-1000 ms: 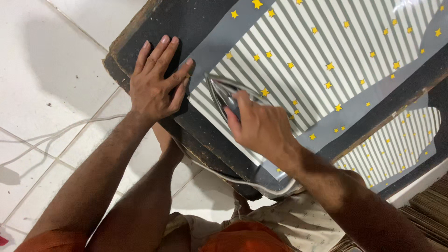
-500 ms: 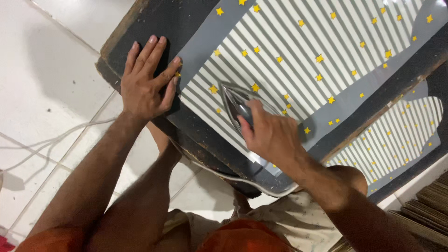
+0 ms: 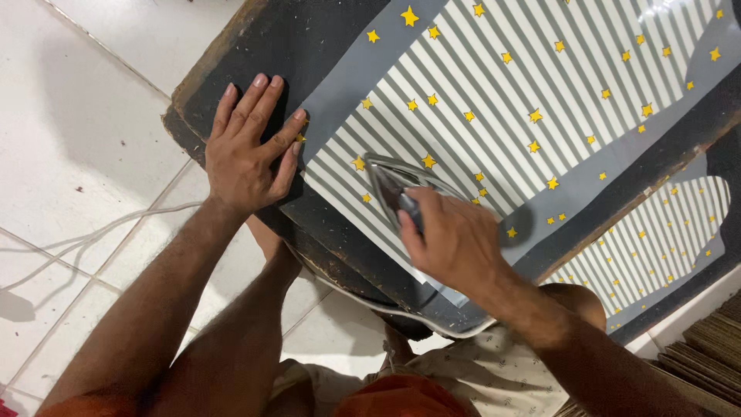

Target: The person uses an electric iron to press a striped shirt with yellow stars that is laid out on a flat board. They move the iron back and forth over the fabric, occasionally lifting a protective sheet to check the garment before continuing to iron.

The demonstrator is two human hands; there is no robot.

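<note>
A grey-and-white striped cloth [image 3: 540,85] with yellow stars lies flat on a dark, worn board [image 3: 309,38]. My right hand [image 3: 455,239] grips the handle of a metal clothes iron [image 3: 386,181], whose pointed tip rests on the cloth near its lower left corner. My left hand [image 3: 251,147] lies flat with fingers spread on the dark board, fingertips touching the cloth's grey border at the left edge.
A white cord [image 3: 100,235] trails over the white tiled floor [image 3: 69,116] at the left. More of the same striped cloth [image 3: 656,247] hangs below the board's right edge. My knees and patterned shorts [image 3: 463,378] are at the bottom; brown ribbed material [image 3: 710,340] lies at lower right.
The iron and my right hand have slid toward the cloth's lower left corner. My left hand stays pressed on the board at the cloth's edge.
</note>
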